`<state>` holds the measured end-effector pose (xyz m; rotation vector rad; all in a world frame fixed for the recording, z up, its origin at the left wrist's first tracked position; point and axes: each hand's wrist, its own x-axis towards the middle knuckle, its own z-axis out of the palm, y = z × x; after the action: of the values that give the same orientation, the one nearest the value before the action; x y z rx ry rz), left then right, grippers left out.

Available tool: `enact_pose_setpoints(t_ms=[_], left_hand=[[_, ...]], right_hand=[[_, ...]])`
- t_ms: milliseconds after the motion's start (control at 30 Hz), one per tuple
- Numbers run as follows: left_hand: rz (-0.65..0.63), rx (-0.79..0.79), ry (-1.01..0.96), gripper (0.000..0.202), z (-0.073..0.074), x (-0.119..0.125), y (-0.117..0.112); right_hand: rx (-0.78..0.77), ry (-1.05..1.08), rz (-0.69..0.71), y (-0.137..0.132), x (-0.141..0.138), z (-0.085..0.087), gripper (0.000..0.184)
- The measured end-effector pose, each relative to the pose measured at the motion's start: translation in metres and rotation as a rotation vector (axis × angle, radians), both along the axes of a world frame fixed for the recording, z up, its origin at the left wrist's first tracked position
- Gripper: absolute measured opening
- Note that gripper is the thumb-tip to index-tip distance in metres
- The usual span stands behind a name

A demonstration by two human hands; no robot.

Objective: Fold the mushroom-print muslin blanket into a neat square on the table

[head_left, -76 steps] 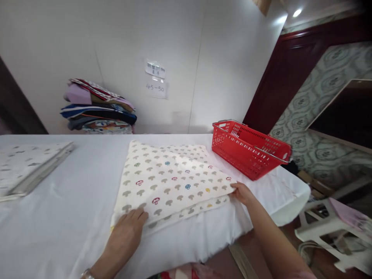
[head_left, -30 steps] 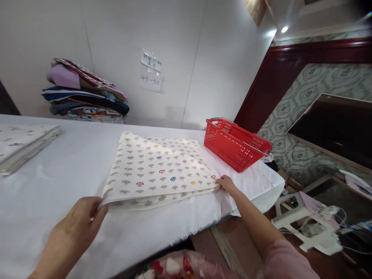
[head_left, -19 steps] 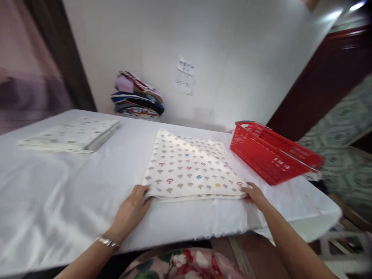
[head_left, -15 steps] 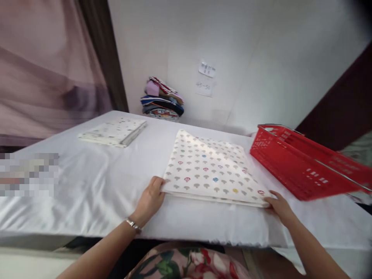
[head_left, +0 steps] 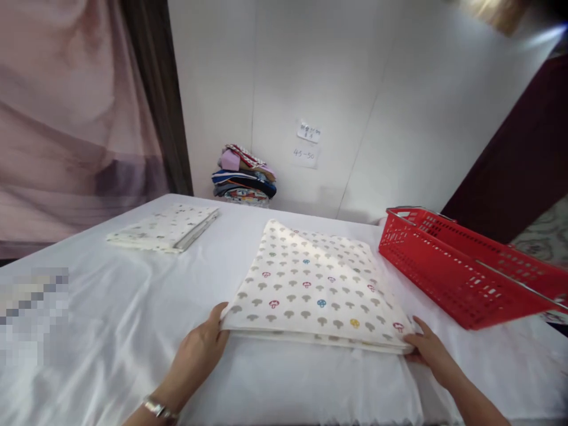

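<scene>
Both hands are on the folded mushroom-print cloth (head_left: 310, 290), which lies flat near the front edge of the white-draped surface (head_left: 110, 307), a little right of centre. The left hand (head_left: 197, 355) is at the near left corner, fingers curled in against the folded edge and closed on it, with a metal wrist band (head_left: 155, 407) showing just below. Over on the other side, the right hand (head_left: 428, 349) has the near right corner, thumb lying along the top and fingers tucked beneath the layers, so it grips that corner too. The cloth is cream with grey mushrooms and a few in red, blue and yellow, and its stacked layers show along the near edge. Just beside its right side sits a red basket (head_left: 461, 269), tilted, its metal handle lying along the rim. Well apart, at the far left, a second folded cloth (head_left: 164, 228) in a similar print rests flat. Back against the wall there's a stack of fabrics (head_left: 244, 177) in mixed colours, with paper notes (head_left: 306, 145) stuck up just to its right. A pink curtain (head_left: 66, 118) fills the left.
</scene>
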<state>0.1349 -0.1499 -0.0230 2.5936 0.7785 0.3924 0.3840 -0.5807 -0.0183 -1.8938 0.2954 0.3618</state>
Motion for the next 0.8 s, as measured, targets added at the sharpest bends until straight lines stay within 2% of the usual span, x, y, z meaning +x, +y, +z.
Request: enact_pose_setpoints(t_ms=[100,200,267,367,433,533,600,633,733,767,800], left_hand=[[0.013,-0.245,-0.028,0.048,0.006,0.004,0.005],[-0.024,-0.571,-0.217,0.051,0.016,0.009,0.008],[-0.037,-0.703,-0.350,0.049,0.025,0.012,0.011],[-0.004,-0.773,-0.409,0.043,0.038,0.018,0.021],[-0.002,-0.775,-0.403,0.041,0.047,0.032,0.030],[-0.074,-0.715,-0.409,0.042,0.073,0.081,0.042],[-0.120,-0.617,-0.394,0.042,0.105,0.135,0.048],[-0.149,-0.567,-0.391,0.041,0.127,0.166,0.051],[-0.151,-0.396,-0.521,0.044,0.211,0.259,0.060],[-0.195,-0.330,-0.594,0.051,0.243,0.283,0.062],[-0.299,-0.264,-0.678,0.064,0.275,0.303,0.065]], right_hand=[[0.086,0.002,0.020,0.000,-0.003,0.000,0.089],[0.188,0.003,0.028,-0.002,-0.003,0.004,0.089],[0.252,-0.006,0.023,-0.004,-0.003,0.010,0.088],[0.323,-0.005,0.048,-0.003,-0.003,0.018,0.085],[0.360,0.002,0.075,0.002,0.002,0.021,0.082],[0.399,0.015,0.116,0.015,0.030,0.029,0.079],[0.414,0.014,0.130,0.027,0.065,0.046,0.075],[0.434,-0.007,0.126,0.034,0.086,0.059,0.069],[0.586,-0.300,-0.017,0.049,0.149,0.118,0.035],[0.655,-0.460,-0.078,0.052,0.165,0.140,0.028],[0.721,-0.609,-0.127,0.055,0.177,0.161,0.024]])
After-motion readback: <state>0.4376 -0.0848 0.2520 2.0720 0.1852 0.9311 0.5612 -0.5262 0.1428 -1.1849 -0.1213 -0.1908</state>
